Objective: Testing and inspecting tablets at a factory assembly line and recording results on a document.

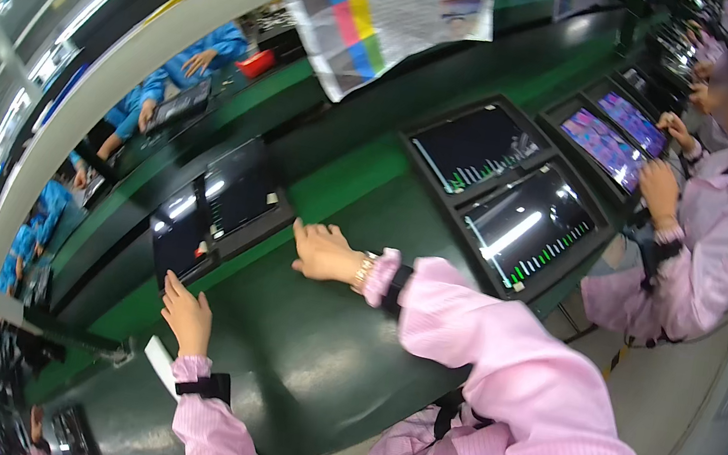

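A black tray (252, 241) with two dark glossy display panels lies on the green bench in front of me. One panel (179, 234) is on its left side, the other (242, 187) on its right. My left hand (188, 322) has its fingers stretched out, with the fingertips at the tray's near left corner. At the tray's right end is my right hand (325, 254), its fingers extended and loosely bent, the fingertips at or very near the edge. Neither hand is wrapped round anything. Whether the fingertips press on the tray, I cannot tell.
To the right lies another black tray (455, 206) with two screens showing green and white bars. Beyond it, a co-worker in pink touches a tray of purple-patterned screens (600, 149). A sheet with colour blocks (359, 17) hangs above the bench (335, 347). A white strip (161, 365) lies near my left wrist.
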### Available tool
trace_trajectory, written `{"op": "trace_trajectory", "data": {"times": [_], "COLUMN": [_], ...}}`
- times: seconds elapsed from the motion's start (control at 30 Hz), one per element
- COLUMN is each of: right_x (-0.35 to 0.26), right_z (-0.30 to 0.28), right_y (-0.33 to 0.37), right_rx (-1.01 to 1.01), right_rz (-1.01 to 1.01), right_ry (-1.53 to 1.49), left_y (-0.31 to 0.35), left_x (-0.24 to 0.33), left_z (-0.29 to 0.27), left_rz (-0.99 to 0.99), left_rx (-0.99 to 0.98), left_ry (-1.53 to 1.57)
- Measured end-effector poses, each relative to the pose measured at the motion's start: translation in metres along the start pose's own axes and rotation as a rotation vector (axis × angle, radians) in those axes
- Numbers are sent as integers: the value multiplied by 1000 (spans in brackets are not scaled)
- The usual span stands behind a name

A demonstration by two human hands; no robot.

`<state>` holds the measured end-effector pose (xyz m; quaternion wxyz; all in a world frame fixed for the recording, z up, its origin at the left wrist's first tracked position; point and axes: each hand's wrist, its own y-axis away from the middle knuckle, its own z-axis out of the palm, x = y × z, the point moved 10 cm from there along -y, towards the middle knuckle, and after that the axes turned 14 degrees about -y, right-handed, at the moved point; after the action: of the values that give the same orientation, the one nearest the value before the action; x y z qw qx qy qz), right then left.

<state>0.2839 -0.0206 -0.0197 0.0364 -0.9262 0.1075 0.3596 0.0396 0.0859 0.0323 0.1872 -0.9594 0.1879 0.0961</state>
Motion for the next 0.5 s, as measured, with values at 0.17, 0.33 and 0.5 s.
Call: {"op": "trace_trajectory", "data": {"times": [0.17, 0.33, 0.5], "right_x": [31, 257, 371], "right_z": [-180, -305, -300], "right_y": [164, 307, 339], "right_rx": [371, 771, 725], "right_rz": [-236, 491, 464], "right_ry": [41, 435, 281], "left_y": [50, 142, 181], "left_x": [160, 373, 453], "left_z": [-29, -84, -92], "left_rz": [368, 631, 556], "left_rx": [-168, -434, -345], "left_ry": [630, 1112, 1191]}}
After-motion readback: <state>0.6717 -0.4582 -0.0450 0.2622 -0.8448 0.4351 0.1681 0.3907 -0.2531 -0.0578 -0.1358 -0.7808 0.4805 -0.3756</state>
